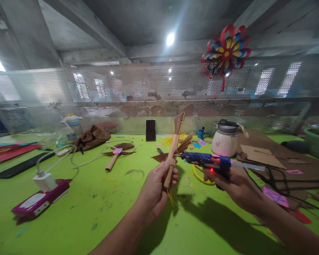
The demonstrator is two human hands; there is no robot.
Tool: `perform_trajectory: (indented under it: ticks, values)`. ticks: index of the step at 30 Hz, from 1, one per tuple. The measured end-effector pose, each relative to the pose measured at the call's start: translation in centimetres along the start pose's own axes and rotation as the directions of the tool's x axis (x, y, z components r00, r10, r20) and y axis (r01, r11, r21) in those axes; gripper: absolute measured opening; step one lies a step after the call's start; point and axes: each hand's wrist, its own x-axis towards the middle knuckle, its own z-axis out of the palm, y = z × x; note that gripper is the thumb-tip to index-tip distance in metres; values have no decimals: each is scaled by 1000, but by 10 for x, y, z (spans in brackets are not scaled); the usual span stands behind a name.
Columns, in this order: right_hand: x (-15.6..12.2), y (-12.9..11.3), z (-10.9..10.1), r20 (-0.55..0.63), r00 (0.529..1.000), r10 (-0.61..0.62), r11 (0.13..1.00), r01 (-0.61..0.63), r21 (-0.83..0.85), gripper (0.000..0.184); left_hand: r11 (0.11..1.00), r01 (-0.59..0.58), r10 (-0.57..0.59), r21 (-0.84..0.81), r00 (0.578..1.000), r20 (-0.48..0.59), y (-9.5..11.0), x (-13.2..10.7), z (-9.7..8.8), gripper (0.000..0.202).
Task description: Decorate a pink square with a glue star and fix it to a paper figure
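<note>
A brown paper figure (172, 156), with a tube body, a pleated fan on top and pleated wings at its sides, tilts above the middle of the counter (108, 219), yellow strands dangling from its lower end. The person's left hand (156, 180) has it, the grip clamped around the tube. From the other side the right hand (232, 187) aims a blue glue gun (204, 160) at it, that grip closed on the handle; a red light glows there and a pale stick pokes out behind. The nozzle meets the body near the wings, though I can't tell whether it touches. Beneath the gun lies a yellow ring (199, 179). Off to the left I see a second paper figure (111, 164) lying down, with a pink patch on it, and nearer the edge a purple power strip (61, 187) with a white charger (44, 182) plugged in. Farther back stand a dark phone (150, 130) and a white jug (224, 141), before a perforated screen (138, 85) and a red flower ornament (227, 54).
</note>
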Motion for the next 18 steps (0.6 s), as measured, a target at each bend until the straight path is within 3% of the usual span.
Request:
perform_trajectory:
  ticks: [18]
  values:
    - [-1,0,0,8,999,42,997,-42,59,37,1000,20,-21,-18,1000,-16,2,0,1,15]
